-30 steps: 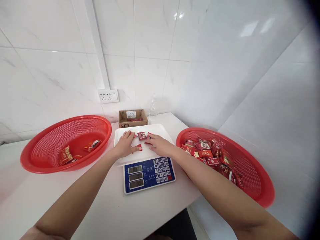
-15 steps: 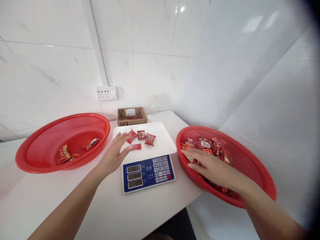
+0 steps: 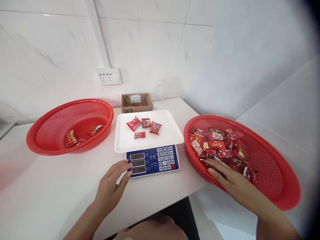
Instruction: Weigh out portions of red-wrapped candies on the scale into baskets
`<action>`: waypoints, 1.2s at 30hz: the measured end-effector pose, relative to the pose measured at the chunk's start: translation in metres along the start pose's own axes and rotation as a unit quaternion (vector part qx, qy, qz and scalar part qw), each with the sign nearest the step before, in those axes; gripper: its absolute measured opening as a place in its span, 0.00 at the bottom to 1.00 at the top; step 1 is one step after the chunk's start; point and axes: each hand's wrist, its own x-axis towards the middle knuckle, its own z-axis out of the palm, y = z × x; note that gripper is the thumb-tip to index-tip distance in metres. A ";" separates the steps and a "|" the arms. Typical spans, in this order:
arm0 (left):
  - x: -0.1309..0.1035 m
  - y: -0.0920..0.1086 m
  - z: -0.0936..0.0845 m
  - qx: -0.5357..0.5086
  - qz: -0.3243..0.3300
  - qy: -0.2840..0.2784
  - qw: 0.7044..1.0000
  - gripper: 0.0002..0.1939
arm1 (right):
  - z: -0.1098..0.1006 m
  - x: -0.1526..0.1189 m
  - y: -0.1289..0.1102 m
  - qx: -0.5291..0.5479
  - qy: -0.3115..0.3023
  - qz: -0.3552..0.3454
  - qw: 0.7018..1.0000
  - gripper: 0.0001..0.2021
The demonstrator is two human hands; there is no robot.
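Packets (image 3: 217,145) in both red baskets (image 3: 270,181)

Ahead of me rises a wall of glossy white tiles (image 3: 160,43), streaked with faint grey veins like marble and divided by thin grey joints. White cable trunking (image 3: 98,33) slants down it in my view to a white socket panel (image 3: 109,76) with outlets and a switch. On my right is a smooth, plain wall (image 3: 250,66), cooler and greyer than the tiles, crossed by a slanting line. My bench (image 3: 50,186) has a smooth white top reaching back towards the tiles, with a faint pink cast at the far left. Past its near edge, low on my right, I see a pale strip of floor (image 3: 206,221). The light around me is pale and even, leaving only soft shadows.
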 end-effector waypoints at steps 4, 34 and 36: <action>0.009 -0.002 -0.004 0.021 0.006 0.017 1.000 0.09 | 0.003 0.000 0.007 -0.009 0.016 -0.007 1.000 0.25; 0.013 -0.006 -0.021 0.051 -0.107 0.016 0.993 0.10 | 0.005 0.005 -0.009 -0.041 0.086 0.072 0.993 0.22; 0.014 -0.007 -0.021 0.057 -0.089 0.023 0.994 0.10 | 0.004 0.003 -0.009 -0.035 0.130 0.094 0.986 0.21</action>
